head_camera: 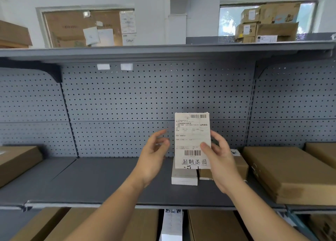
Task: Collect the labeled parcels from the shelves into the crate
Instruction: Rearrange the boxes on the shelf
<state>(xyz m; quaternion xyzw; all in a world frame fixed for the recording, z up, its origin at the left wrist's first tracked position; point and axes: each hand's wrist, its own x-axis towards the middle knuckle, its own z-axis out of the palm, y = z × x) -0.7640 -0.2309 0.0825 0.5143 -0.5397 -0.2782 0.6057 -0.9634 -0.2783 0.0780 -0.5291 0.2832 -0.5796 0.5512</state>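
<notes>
Now your right hand (221, 160) grips labeled white parcel (192, 140) upright, frame center; your left hand (153, 155) open, just beside it.

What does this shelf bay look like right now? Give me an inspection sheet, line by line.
Surface: grey shelf, mostly bare in the middle, pegboard behind.
Job's things: labeled parcel held upright with its label toward the camera; white box and a small brown box lie on the shelf below it.
Clutter: flat cartons at left and right; more on the lower tier.
Hands: right hand grips the parcel; left hand open, beside it.
Cables: nothing seen.
Surroundings: boxes stacked at a window; crate not in view.
</notes>
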